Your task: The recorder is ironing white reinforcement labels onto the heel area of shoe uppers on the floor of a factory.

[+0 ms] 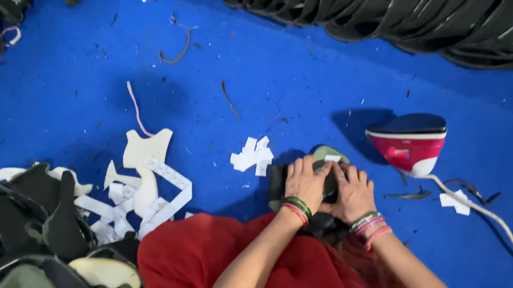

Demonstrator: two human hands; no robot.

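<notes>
My left hand point(305, 182) and my right hand point(350, 193) press side by side on a dark shoe upper piece point(324, 153) with a green lining that lies on the blue surface point(277, 87). Both hands are flat on it, fingers pointing away from me. A small white label point(332, 158) shows at its far edge, just beyond my fingertips. Bangles circle both wrists. My lap is covered in red cloth point(291, 280), which hides the near part of the piece.
A red and white iron point(409, 144) stands right of my hands, its cord point(491, 218) trailing right. White paper labels point(254, 155) lie left of my hands. White strips and cream cutouts point(145, 189) lie further left. Dark shoe pieces point(33, 233) pile at bottom left, and a long row point(386, 12) runs along the top.
</notes>
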